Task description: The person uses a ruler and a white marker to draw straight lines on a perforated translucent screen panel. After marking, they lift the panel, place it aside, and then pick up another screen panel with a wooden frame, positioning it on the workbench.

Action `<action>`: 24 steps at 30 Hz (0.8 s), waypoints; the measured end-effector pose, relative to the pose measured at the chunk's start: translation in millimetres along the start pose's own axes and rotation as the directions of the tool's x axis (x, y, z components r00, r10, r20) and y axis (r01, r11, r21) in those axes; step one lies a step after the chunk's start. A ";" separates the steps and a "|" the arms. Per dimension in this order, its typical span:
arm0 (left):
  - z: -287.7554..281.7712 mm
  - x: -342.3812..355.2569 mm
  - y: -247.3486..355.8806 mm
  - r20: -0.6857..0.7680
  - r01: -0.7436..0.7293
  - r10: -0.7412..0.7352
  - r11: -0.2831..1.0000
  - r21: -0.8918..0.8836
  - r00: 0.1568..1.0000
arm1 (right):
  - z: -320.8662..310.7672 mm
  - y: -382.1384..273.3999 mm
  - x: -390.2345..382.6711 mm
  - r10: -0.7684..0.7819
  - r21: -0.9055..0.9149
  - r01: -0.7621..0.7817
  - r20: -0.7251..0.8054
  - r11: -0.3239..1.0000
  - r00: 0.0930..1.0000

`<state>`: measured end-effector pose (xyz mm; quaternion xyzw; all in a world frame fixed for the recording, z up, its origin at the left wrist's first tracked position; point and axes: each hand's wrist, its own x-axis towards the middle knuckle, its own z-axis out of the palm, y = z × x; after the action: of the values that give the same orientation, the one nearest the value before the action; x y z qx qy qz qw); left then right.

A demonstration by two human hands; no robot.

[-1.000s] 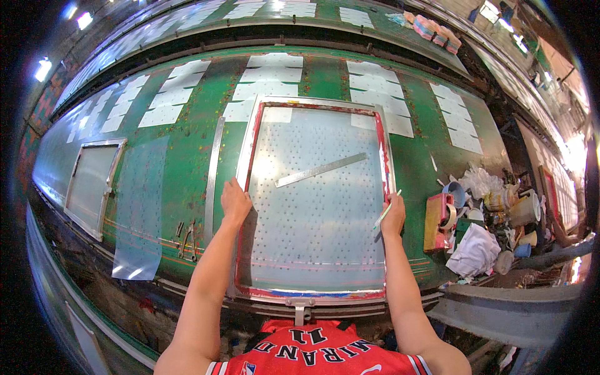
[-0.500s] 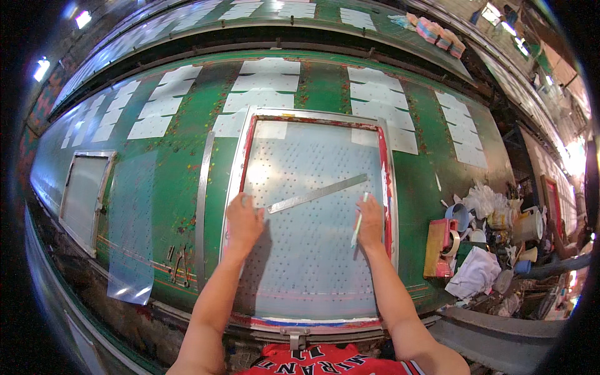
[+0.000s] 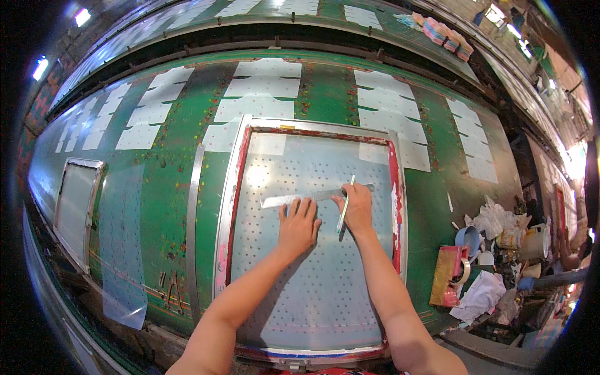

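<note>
A large screen frame [image 3: 395, 237] with red inner edges lies on the green table [image 3: 161, 194]. Its translucent mesh is covered with small dark dots, and a metal ruler [image 3: 279, 201] lies across it. My left hand [image 3: 296, 231] rests on the mesh with fingers apart, its fingertips at the ruler's lower edge. My right hand [image 3: 355, 206] is at the ruler's right end, closed round a slim pale green pen [image 3: 343, 215] that stands tilted, its lower end pointing toward me.
Rows of white cut pieces [image 3: 259, 87] lie behind the frame. A smaller frame [image 3: 75, 214], a plastic sheet [image 3: 122, 250], a long metal bar [image 3: 194, 228] and tools [image 3: 172, 292] lie left. At right are a yellow box [image 3: 442, 275], buckets, bags and white cloth [image 3: 478, 294].
Both hands have come inward from the frame's side rails to the ruler on the mesh. The ruler now lies less slanted. The view has shifted, so the frame sits lower in the picture.
</note>
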<state>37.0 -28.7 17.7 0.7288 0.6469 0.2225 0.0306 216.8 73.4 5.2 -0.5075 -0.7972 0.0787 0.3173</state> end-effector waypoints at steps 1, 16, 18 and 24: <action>3.7 12.0 -5.6 -0.018 0.010 -0.010 1.000 0.010 1.000 | 4.8 0.8 6.8 -0.005 -0.006 0.005 -0.024 1.000 1.000; 26.2 80.6 -43.4 0.093 0.035 -0.033 0.999 -0.021 0.995 | 27.4 14.5 42.5 0.023 0.007 -0.023 -0.123 1.000 0.992; 25.8 80.0 -43.4 0.098 0.031 -0.029 0.999 -0.016 0.995 | 27.4 14.2 42.1 0.027 0.033 -0.023 -0.137 0.999 0.990; 25.2 79.7 -41.2 0.099 0.054 -0.050 0.998 -0.037 0.994 | 28.9 14.1 40.9 0.051 0.040 -0.046 -0.138 0.998 0.989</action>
<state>13.0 60.4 4.0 0.7209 0.6589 0.1983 0.0828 198.9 120.9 -6.4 -0.5252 -0.7590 0.0653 0.3793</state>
